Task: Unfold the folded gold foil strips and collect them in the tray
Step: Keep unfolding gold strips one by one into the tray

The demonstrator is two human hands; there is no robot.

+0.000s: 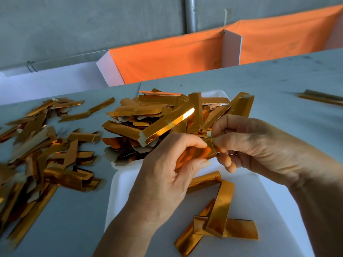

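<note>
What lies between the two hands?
In the head view, one gold foil strip spans the gap; left hand and right hand each pinch it.

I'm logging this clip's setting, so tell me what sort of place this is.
Probably a small workshop or piecework bench, not a home. A bare concrete wall, a plain grey table heaped with gold strips, and orange partitions point that way.

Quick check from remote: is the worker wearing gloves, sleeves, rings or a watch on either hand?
No. The left hand and right hand are both bare: no gloves, rings or watch show. Both forearms are uncovered down to the frame edge, with no sleeve in view.
</note>
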